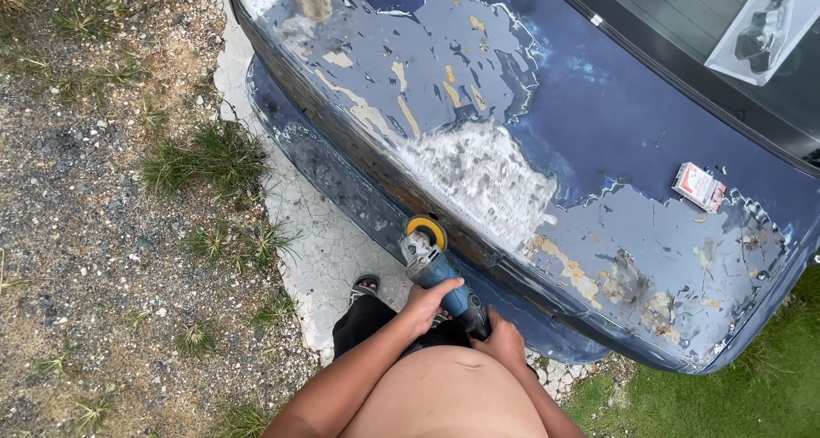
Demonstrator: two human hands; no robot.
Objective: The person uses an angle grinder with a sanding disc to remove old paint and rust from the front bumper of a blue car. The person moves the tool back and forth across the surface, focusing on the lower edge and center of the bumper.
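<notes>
Both hands (427,300) (504,342) grip grinder (440,271) — disc at trunk (598,122).

**1 head camera, looking steeply down at the car's rear**

There is only 1 view. The camera sits on the person's head and looks almost straight down, a little forward. Both forearms enter from the bottom edge, so the left hand (424,306) and the right hand (504,344) are the nearest things. The blue car trunk lid (598,113) fills the upper and right part, a bit farther. The gravel ground (94,233) lies along the left side.
</notes>
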